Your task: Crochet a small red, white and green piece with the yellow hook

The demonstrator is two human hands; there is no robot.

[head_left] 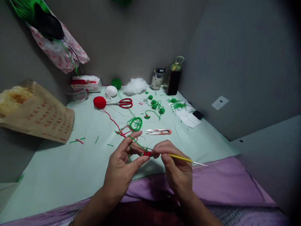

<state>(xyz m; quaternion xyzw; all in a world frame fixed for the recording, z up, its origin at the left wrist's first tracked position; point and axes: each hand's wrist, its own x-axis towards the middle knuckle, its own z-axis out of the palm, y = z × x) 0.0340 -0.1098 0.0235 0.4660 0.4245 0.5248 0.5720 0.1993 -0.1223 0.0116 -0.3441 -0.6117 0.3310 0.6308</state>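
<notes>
My left hand (pixel 123 166) pinches a small red crochet piece (pixel 147 153) between thumb and fingers, with green yarn (pixel 136 142) looped over its raised index finger. My right hand (pixel 175 166) is closed on a yellow-handled crochet hook (pixel 185 159), its tip at the red piece and its metal end pointing right. The green yarn runs back to a loose green coil (pixel 135 123) on the pale green table (pixel 58 169). Red yarn (pixel 113 121) trails from near the hands to a red yarn ball (pixel 99 102).
Orange thread snips (pixel 158 131) lie just beyond the hands. Farther back are red scissors (pixel 123 103), a white ball (pixel 111 91), white stuffing (pixel 135 85), green pompoms (pixel 156 105), a jar (pixel 157 79), a dark bottle (pixel 174 78) and a tissue box (pixel 86 83). A brown paper bag (pixel 37 114) sits left.
</notes>
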